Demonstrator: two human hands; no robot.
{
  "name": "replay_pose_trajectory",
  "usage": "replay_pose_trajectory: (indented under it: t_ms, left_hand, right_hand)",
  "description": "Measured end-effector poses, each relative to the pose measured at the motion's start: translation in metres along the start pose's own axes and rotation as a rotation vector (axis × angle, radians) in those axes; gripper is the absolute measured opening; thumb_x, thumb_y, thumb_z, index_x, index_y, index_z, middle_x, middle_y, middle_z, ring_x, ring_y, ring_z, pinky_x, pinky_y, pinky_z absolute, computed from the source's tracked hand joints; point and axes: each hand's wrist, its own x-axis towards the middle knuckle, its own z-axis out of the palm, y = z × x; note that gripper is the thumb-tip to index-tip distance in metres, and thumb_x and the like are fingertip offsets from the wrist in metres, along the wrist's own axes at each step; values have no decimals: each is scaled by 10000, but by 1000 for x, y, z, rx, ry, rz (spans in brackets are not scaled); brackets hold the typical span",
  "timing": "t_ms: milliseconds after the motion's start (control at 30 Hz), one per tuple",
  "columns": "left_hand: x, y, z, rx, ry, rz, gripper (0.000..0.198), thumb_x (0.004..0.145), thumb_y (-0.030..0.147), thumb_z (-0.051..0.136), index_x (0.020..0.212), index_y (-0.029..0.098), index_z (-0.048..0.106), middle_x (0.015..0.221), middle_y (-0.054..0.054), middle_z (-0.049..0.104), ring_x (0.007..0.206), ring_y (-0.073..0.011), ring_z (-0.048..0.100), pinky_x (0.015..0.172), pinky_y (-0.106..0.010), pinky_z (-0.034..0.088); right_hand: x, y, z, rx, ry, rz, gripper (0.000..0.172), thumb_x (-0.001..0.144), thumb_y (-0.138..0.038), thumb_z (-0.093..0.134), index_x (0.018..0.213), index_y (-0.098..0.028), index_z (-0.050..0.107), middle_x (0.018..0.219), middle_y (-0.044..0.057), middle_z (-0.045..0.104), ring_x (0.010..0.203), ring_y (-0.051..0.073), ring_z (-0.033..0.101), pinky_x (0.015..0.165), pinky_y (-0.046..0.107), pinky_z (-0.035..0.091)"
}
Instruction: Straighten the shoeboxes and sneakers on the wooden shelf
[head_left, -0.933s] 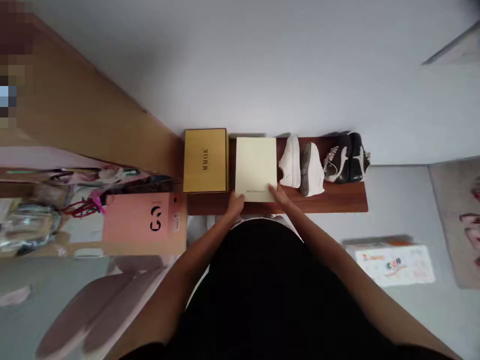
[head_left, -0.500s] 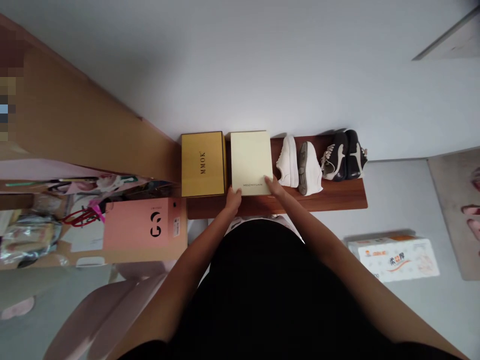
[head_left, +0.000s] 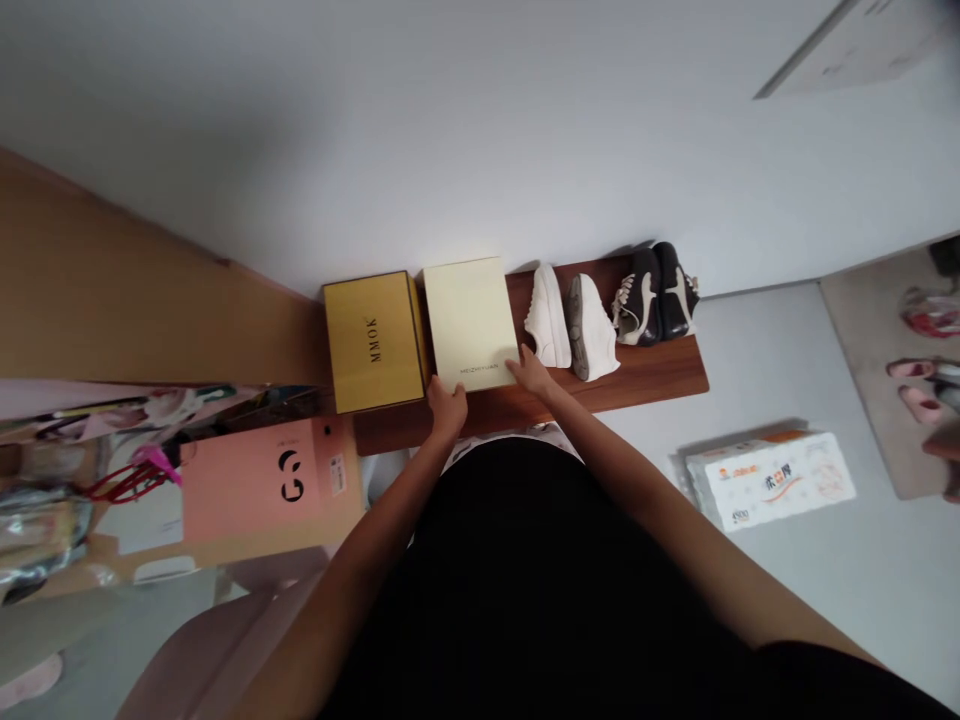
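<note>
A cream shoebox [head_left: 471,320] marked MEIZHIYUAN lies on a dark reddish-brown wooden shelf board [head_left: 637,385]. At its near left corner is my left hand [head_left: 448,408], thumb over the lid edge and the other fingers mostly hidden. My right hand [head_left: 532,375] grips the near right corner, its thumb on the lid. Close by on the left stands a yellow MMOK box [head_left: 375,342] with black edges. Right of the cream box are two white sneakers [head_left: 549,315], one tipped to show its grey sole. Beyond them sits a dark pair of sneakers [head_left: 651,298] with pale trim.
A white wall [head_left: 480,130] rises behind the shelf. To the left are a tall brown panel [head_left: 150,290] and a pink box [head_left: 251,480] among clutter. A white wrapped tissue pack [head_left: 780,480] lies on the floor at right, with slippers [head_left: 921,405] on a mat beyond.
The camera view has turned slightly, shifting the shelf and its contents left in the picture. Both hands stay at the cream shoebox's near corners, and the box has not clearly moved on the shelf.
</note>
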Motion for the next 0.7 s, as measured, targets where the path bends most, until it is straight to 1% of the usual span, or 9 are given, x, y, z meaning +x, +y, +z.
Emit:
replay_pose_trajectory:
  t_ms: [67, 167, 233, 300, 400, 500, 567, 633, 700]
  left_hand:
    - [-15, 5, 1, 44, 25, 108, 669, 912, 274, 632, 1529, 126, 419, 1634, -205, 384, 1565, -309, 300, 1307, -477, 206]
    - [-36, 19, 16, -42, -154, 248, 626, 949, 293, 589, 1541, 179, 421, 1606, -172, 439, 1510, -282, 407, 1257, -470, 333]
    - [-43, 35, 39, -111, -321, 269, 582, 968, 302, 568, 1527, 190, 449, 1554, -167, 504, 1447, -271, 494, 1198, -449, 421]
    - [-42, 53, 69, -123, -430, 263, 608, 957, 302, 599, 1535, 188, 445, 1567, -169, 492, 1452, -274, 490, 1195, -438, 422]
    - [-27, 83, 118, -12, -449, 184, 809, 871, 262, 727, 1581, 124, 363, 1636, -225, 382, 1522, -319, 388, 1240, -441, 348]
    - [-8, 104, 156, 124, -412, 18, 941, 761, 218, 831, 1556, 45, 358, 1576, -284, 446, 1486, -352, 434, 1210, -444, 375]
    - [0, 110, 171, 157, -430, -41, 850, 713, 218, 869, 1455, 49, 489, 1452, -256, 592, 1368, -347, 565, 1127, -421, 462]
    - [3, 111, 178, 171, -471, -11, 669, 697, 225, 883, 1299, 86, 625, 1316, -206, 694, 1243, -335, 656, 1045, -390, 516]
    - [2, 111, 181, 201, -470, 37, 548, 708, 239, 884, 1200, 117, 677, 1248, -183, 727, 1178, -332, 688, 1004, -375, 533]
  right_hand:
    - [-11, 18, -22, 26, 44, -37, 682, 918, -538, 626, 1470, -147, 537, 1494, 178, 576, 1369, 311, 564, 1184, 469, 421]
    - [-28, 55, -72, 37, 244, -84, 611, 943, -541, 550, 1425, -167, 569, 1411, 171, 629, 1265, 292, 624, 1097, 453, 497]
    - [-36, 81, -108, -72, 406, -54, 642, 920, -534, 567, 1420, -132, 558, 1404, 205, 615, 1307, 318, 577, 1115, 479, 473]
    - [-37, 104, -138, -202, 460, 11, 725, 864, -534, 637, 1431, -93, 532, 1413, 237, 595, 1369, 362, 508, 1151, 523, 422]
    - [-27, 125, -164, -334, 359, 87, 867, 747, -551, 762, 1433, -80, 521, 1413, 249, 587, 1387, 398, 479, 1157, 534, 400]
    - [-11, 131, -172, -373, 209, 50, 800, 684, -556, 816, 1323, -122, 607, 1309, 199, 661, 1281, 370, 569, 1096, 487, 458]
    - [0, 131, -174, -376, 117, 34, 642, 681, -537, 822, 1167, -145, 673, 1171, 160, 719, 1137, 338, 645, 1010, 455, 514]
    - [8, 130, -175, -354, 25, 39, 526, 684, -506, 827, 1052, -156, 694, 1037, 126, 747, 1001, 311, 684, 924, 429, 551]
    - [14, 128, -178, -303, -65, 12, 499, 698, -482, 824, 1055, -158, 695, 960, 96, 753, 936, 297, 700, 876, 415, 565]
